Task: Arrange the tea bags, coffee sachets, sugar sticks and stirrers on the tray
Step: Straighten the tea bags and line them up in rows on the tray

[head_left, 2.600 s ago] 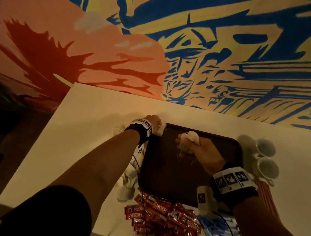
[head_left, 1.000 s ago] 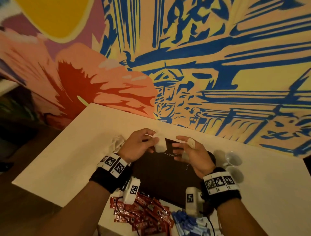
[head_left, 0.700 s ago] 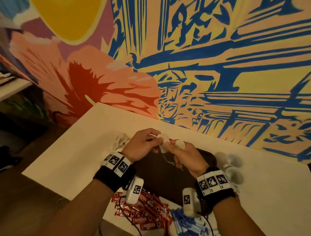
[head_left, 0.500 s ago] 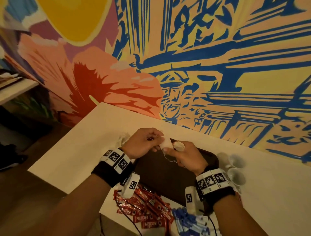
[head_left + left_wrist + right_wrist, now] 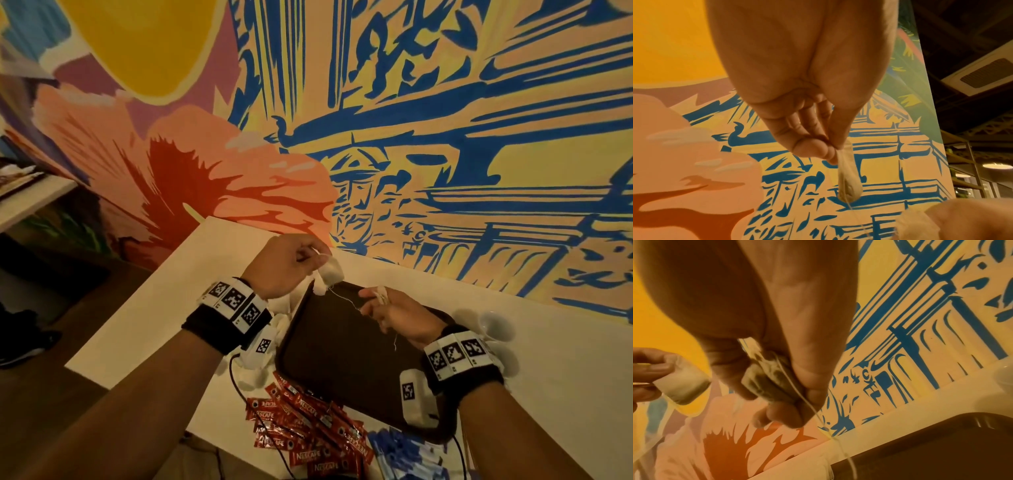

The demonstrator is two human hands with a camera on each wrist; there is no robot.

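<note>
Above the far left corner of the dark tray (image 5: 342, 353), my left hand (image 5: 291, 263) pinches a white tea bag (image 5: 330, 275) by its top; the bag (image 5: 849, 181) hangs below the fingertips. My right hand (image 5: 387, 308) grips another tea bag (image 5: 768, 379) bunched between thumb and fingers, over the tray's far part. A thin string (image 5: 346, 299) runs taut between the two bags. Red coffee sachets (image 5: 308, 431) and blue sugar sticks (image 5: 404, 455) lie heaped on the white table (image 5: 154, 308) in front of the tray. More tea bags (image 5: 281, 325) lie left of the tray.
Two small white cups (image 5: 496, 329) stand right of the tray. A painted mural wall (image 5: 411, 137) rises right behind the table. The table's left edge drops to a dark floor (image 5: 51, 394).
Both hands rose off the tray, met with their tea bags, then drew apart; the left hand moved up and left, stretching the string between the bags.
</note>
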